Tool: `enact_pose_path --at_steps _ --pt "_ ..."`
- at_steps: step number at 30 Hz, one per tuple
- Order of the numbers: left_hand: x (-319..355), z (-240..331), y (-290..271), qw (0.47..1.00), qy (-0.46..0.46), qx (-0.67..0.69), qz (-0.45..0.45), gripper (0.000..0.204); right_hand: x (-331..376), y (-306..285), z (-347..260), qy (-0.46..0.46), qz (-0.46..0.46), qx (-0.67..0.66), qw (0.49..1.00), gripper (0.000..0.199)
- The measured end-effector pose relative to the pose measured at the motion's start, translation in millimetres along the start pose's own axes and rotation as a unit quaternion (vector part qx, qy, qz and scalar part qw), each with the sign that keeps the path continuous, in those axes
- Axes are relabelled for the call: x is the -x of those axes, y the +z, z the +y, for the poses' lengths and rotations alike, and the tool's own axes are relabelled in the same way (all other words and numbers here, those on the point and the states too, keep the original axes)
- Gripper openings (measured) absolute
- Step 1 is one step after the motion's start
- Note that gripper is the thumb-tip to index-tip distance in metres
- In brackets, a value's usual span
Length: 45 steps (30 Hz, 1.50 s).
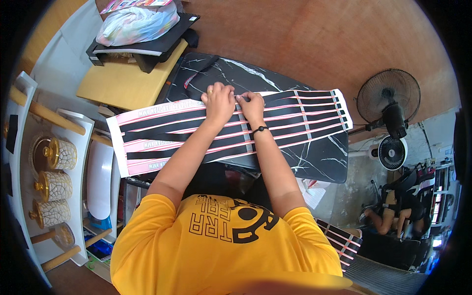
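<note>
A long sheet [140, 146], pink with white ends, lies across a black marble-patterned table [314, 160]. Several black ribbons [280, 132] run along its length. Narrow grey strips [302, 113] cross the ribbons. At the sheet's far edge, near its middle, my left hand [220, 101] rests with its fingers curled down and pressed together. Close beside it, my right hand [251, 104] makes a pinch at the far end of one grey strip. The fingers hide what lies between them. A loose dark ribbon [201, 73] curves over the table behind my left hand.
A yellow stand [118, 83] bears a black device and a filled plastic bag [140, 24] at the far left. White shelves with gold-lidded jars [59, 184] stand left. Two fans [391, 115] stand right. Another person [396, 216] sits lower right, near a second ribboned sheet [344, 243].
</note>
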<state>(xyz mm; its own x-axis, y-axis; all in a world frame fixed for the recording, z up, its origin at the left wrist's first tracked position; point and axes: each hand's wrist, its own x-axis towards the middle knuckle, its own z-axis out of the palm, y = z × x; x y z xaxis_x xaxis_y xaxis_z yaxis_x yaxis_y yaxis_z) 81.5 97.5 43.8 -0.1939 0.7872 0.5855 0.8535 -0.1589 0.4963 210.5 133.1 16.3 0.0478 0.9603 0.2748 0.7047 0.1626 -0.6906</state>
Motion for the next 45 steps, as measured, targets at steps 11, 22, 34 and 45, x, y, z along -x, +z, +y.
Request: enact_pose_path --at_steps 11,22,34,45 --pt "-108.8 -11.7 22.7 0.816 0.037 0.031 -0.576 0.020 5.6 -3.7 4.7 -0.018 0.010 -0.054 0.998 0.027" --pt "-117.4 32.8 17.6 0.759 0.177 -0.100 -0.619 0.021 11.3 4.7 8.2 -0.037 0.068 -0.058 0.995 0.023" --pt "-110.2 24.1 25.0 0.773 0.239 -0.128 -0.573 0.033 17.6 5.7 5.7 -0.055 0.102 -0.061 0.991 0.019" --pt "-99.0 -6.9 16.9 0.906 0.181 0.047 -0.380 0.032 17.9 -3.4 2.5 -0.007 0.062 -0.164 0.984 0.011"
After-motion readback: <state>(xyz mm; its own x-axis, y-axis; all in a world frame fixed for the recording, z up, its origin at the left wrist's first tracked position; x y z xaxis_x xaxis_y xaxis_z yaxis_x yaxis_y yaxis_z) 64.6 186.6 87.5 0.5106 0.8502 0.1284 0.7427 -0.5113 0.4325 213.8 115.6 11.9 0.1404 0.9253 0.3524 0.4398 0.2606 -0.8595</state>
